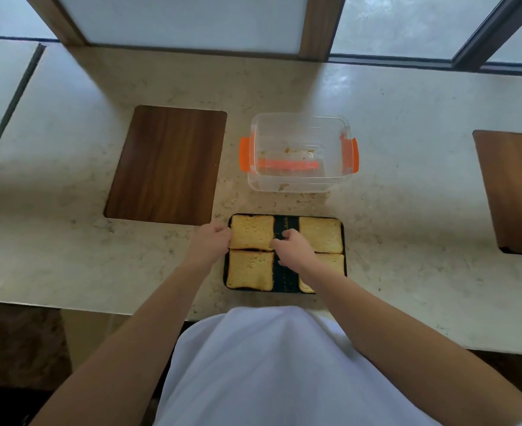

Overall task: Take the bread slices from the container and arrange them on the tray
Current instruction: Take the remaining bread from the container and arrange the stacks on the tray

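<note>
A black tray (pixel 286 224) lies near the counter's front edge with several toasted bread slices on it. The far-left slice (pixel 252 232) is pinched at both side edges: my left hand (pixel 213 238) on its left edge, my right hand (pixel 292 245) on its right edge. A near-left slice (pixel 250 269) and a far-right slice (pixel 321 234) lie flat. My right forearm covers most of the near-right slice (pixel 333 262). Behind the tray stands a clear plastic container (pixel 299 130) with orange clips, holding only crumbs.
A dark wooden board (pixel 167 164) lies left of the container, and another wooden board (pixel 514 192) sits at the far right. Pale stone counter (pixel 407 118) runs to windows at the back. My white garment fills the bottom centre.
</note>
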`<state>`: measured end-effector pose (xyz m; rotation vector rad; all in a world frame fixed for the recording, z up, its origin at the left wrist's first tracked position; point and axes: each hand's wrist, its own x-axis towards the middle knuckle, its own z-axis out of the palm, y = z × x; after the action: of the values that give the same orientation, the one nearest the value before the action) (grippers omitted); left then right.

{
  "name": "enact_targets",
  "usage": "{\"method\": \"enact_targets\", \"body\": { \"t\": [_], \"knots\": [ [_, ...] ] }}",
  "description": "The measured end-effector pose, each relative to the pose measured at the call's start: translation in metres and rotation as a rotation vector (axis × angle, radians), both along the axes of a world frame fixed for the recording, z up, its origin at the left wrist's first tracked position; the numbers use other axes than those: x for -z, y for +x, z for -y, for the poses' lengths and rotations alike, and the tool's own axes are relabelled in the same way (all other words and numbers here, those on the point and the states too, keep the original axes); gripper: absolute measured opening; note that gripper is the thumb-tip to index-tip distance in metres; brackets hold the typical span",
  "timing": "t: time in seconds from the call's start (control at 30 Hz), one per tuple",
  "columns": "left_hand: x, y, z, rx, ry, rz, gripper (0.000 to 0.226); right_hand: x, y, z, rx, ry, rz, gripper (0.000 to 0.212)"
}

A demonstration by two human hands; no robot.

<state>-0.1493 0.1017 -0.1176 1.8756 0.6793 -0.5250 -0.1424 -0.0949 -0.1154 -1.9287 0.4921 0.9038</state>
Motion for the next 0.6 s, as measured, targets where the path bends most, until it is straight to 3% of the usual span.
{"method": "enact_targets", "body": {
  "t": [0.6],
  "knots": [
    [0.006, 0.009, 0.016, 0.018, -0.019, -0.032, 0.006, -0.01, 0.007, 0.013, 0.003, 0.01, -0.015, 0.059]
  ]
}}
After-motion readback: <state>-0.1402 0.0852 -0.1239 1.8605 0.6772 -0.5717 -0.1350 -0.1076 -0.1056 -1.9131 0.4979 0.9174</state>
